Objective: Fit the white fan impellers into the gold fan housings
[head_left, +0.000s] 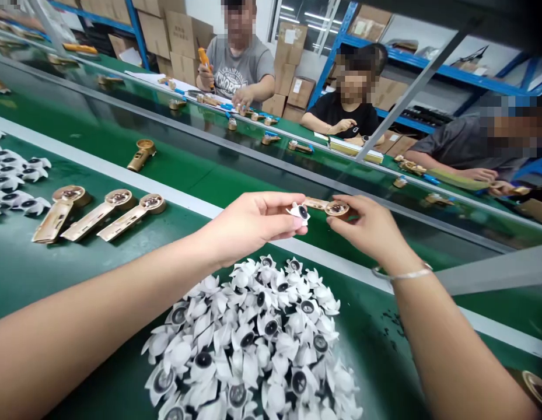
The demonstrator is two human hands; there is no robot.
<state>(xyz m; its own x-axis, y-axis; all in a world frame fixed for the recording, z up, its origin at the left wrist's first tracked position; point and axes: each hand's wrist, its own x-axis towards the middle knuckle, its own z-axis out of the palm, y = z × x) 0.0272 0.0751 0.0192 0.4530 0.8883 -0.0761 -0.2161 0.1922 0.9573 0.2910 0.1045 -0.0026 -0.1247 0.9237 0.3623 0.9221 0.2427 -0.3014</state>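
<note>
This is a factory assembly line. A long green conveyor belt point(200, 175) crosses from left to right, with tan housings point(117, 198) and a heap of white fan blades point(253, 344) at the near side. Seated workers point(240, 64) handle similar parts along the far side; behind them stand blue metal shelves point(467, 76) and stacked cardboard boxes point(187, 44).

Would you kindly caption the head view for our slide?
Left hand with a white impeller, right hand with a gold casing, beyond piled impellers.
</note>
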